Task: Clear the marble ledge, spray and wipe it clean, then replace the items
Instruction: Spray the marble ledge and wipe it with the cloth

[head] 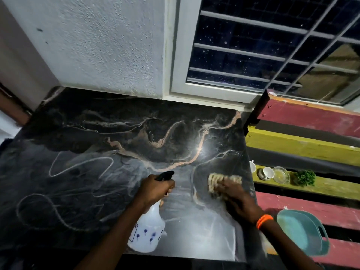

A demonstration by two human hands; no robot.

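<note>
The black marble ledge [116,145] with pale veins fills the middle of the view and carries nothing but my hands' things. My left hand [155,190] grips the neck of a white spray bottle [147,232] with a black nozzle, held above the ledge's near part. My right hand [233,199] presses a beige cloth [220,181] flat on the marble close to the right edge. An orange band sits on that wrist. Wet, shiny streaks show around the cloth.
Right of the ledge runs a bench of red and yellow slats [311,147]. On a yellow slat stand two white cups [267,173], a glass dish [281,175] and a small green plant [304,178]. A teal basin [303,230] lies lower down. A barred window [272,45] is behind.
</note>
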